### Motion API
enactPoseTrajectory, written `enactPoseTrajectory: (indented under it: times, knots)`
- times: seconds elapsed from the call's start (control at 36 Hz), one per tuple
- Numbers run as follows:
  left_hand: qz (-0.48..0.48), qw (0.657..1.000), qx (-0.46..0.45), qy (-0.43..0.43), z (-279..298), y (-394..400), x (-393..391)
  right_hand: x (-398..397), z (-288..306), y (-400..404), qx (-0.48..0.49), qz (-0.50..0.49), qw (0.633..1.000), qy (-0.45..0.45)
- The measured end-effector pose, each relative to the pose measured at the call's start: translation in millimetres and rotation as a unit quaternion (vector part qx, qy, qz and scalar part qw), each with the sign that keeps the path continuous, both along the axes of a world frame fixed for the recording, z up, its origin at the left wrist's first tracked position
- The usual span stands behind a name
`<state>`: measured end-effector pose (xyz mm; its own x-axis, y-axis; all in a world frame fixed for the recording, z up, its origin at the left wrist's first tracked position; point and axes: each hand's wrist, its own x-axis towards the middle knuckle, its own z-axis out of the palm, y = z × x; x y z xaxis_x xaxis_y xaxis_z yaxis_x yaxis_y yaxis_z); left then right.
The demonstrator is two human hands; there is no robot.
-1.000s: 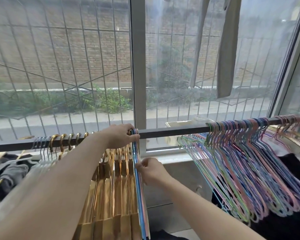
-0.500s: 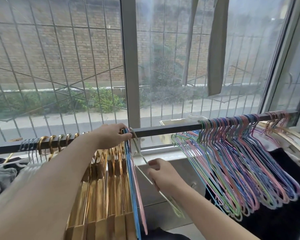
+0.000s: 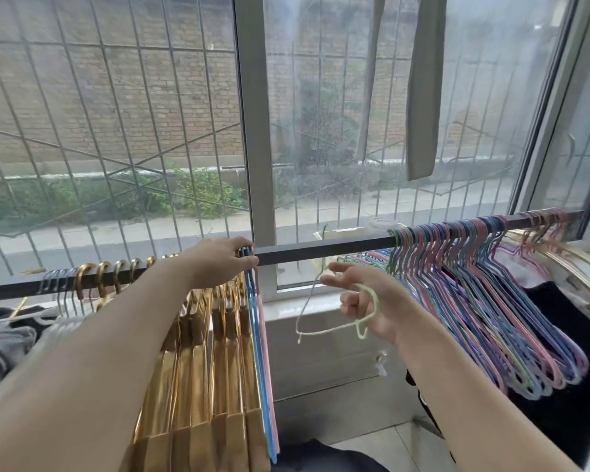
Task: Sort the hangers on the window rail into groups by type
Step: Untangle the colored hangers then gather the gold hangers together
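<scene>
Green hanger off the rail, between two groups

The right hand (image 3: 372,303) pinched a pale green hanger (image 3: 334,327) just below the rail (image 3: 321,248); the left hand (image 3: 218,262) gripped the blue and pink hangers (image 3: 258,321) beside the gold hangers (image 3: 198,352).

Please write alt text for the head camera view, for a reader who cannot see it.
A person's right hand holds a pale green wire hanger off the window rail, between gold hangers and a bunch of pastel wire hangers. The left hand grips the blue and pink hangers beside the gold ones.
</scene>
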<state>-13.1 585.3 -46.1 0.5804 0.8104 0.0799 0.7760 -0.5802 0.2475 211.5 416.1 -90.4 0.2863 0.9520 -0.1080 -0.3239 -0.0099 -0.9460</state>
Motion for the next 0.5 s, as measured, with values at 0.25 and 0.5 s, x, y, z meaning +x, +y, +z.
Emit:
enactPoseTrajectory:
  times: [0.25,0.5]
  knots:
    - [-0.003,1.000,0.008,0.004,3,-4,-3,19,-59,-10,-0.133,-0.028,0.984,-0.113]
    - [0.036,0.996,0.054,0.057,6,-4,-4,18,-76,-45,-0.165,0.044,0.981,-0.093]
